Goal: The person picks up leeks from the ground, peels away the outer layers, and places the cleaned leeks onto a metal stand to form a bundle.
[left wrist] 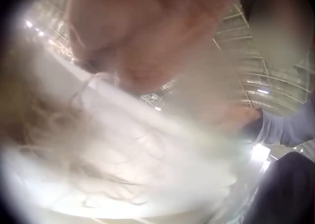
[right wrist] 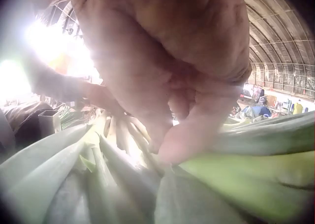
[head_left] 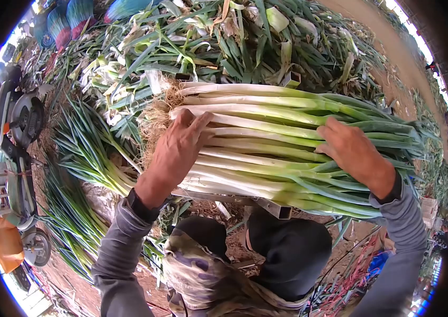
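Observation:
A wide row of long green onions (head_left: 255, 153) lies side by side in front of me, with white root ends to the left and green leaves to the right. My left hand (head_left: 179, 145) grips a white stalk near the hairy roots (head_left: 152, 127); the left wrist view is blurred there. Farther right, where white turns to green, my right hand (head_left: 353, 150) pinches a stalk. In the right wrist view, thumb and fingertips (right wrist: 172, 147) come together right at the green leaves (right wrist: 128, 179).
Under the row, a metal frame (head_left: 276, 208) shows at the near side. Loose green onions (head_left: 81, 153) lie on the ground at left. Behind rises a heap of leaf trimmings (head_left: 224, 47). A wheeled machine (head_left: 20, 121) stands far left, and my knees (head_left: 287, 253) are close to the frame.

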Demonstrator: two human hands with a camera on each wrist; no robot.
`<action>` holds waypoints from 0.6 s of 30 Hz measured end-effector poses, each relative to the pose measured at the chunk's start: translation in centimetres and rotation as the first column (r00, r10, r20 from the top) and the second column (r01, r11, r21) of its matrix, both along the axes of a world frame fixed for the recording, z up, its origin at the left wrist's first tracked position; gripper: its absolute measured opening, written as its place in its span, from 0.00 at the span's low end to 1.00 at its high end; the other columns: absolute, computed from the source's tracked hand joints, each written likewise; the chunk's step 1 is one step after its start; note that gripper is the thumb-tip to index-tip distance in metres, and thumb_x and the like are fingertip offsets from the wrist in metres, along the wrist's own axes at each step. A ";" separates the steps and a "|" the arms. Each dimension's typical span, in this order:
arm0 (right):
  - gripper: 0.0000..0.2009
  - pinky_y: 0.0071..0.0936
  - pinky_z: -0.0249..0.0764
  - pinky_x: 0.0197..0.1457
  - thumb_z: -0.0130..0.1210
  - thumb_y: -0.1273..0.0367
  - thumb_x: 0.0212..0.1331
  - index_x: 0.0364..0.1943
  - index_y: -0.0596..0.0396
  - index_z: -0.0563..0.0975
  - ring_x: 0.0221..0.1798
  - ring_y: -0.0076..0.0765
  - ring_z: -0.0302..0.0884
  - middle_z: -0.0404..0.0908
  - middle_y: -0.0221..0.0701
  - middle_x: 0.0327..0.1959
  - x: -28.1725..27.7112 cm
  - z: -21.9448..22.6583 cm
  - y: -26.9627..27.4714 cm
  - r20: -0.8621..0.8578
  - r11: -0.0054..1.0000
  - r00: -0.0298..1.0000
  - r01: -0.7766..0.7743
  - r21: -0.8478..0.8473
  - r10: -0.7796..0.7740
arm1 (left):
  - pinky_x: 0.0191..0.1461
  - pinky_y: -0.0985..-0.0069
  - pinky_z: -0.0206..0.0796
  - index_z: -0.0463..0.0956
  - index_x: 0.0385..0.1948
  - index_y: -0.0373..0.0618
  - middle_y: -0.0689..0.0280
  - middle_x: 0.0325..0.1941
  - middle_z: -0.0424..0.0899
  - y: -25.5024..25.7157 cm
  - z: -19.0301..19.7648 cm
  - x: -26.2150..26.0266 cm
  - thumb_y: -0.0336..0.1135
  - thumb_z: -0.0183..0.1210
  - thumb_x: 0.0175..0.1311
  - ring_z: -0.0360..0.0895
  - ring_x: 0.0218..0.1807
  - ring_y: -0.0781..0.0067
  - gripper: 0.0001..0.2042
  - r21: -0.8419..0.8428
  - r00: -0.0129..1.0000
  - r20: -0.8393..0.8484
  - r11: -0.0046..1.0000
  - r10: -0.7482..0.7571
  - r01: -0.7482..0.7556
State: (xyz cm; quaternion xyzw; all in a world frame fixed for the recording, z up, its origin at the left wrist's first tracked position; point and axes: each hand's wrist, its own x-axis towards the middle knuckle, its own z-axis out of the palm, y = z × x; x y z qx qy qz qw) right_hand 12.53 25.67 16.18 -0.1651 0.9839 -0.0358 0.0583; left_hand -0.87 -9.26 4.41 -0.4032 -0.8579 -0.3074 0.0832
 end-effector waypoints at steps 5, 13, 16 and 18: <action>0.13 0.48 0.77 0.44 0.67 0.70 0.58 0.39 0.60 0.75 0.43 0.55 0.81 0.75 0.42 0.40 0.2 -1.0 -0.5 0.008 1.000 1.000 0.017 0.010 -0.017 | 0.43 0.61 0.78 0.79 0.61 0.46 0.54 0.45 0.78 0.1 -1.0 0.3 0.33 0.68 0.67 0.82 0.43 0.52 0.21 -0.023 1.000 0.021 1.000 -0.003 0.004; 0.21 0.49 0.74 0.63 0.62 0.74 0.62 0.59 0.65 0.76 0.58 0.66 0.76 0.77 0.55 0.56 1.2 -2.4 2.6 -0.074 0.999 0.997 0.032 0.028 -0.029 | 0.45 0.60 0.76 0.72 0.67 0.45 0.52 0.48 0.77 0.3 -3.7 -0.4 0.39 0.58 0.72 0.79 0.46 0.54 0.23 -0.053 0.993 0.115 0.998 0.024 -0.018; 0.26 0.43 0.70 0.68 0.59 0.74 0.66 0.69 0.63 0.72 0.63 0.59 0.76 0.76 0.51 0.62 2.4 -0.6 2.5 0.001 0.988 0.988 0.153 0.017 -0.153 | 0.49 0.56 0.78 0.74 0.64 0.42 0.50 0.48 0.76 0.1 -3.2 0.1 0.37 0.64 0.67 0.81 0.44 0.49 0.24 0.098 0.990 0.138 0.994 0.026 -0.040; 0.27 0.38 0.70 0.68 0.58 0.76 0.66 0.71 0.63 0.71 0.64 0.50 0.77 0.76 0.47 0.63 4.0 2.3 1.3 0.113 0.953 0.951 0.297 -0.068 -0.288 | 0.58 0.57 0.76 0.76 0.63 0.43 0.50 0.56 0.74 -2.1 -1.4 2.5 0.35 0.66 0.66 0.81 0.52 0.48 0.23 0.371 0.992 0.121 0.926 0.027 -0.071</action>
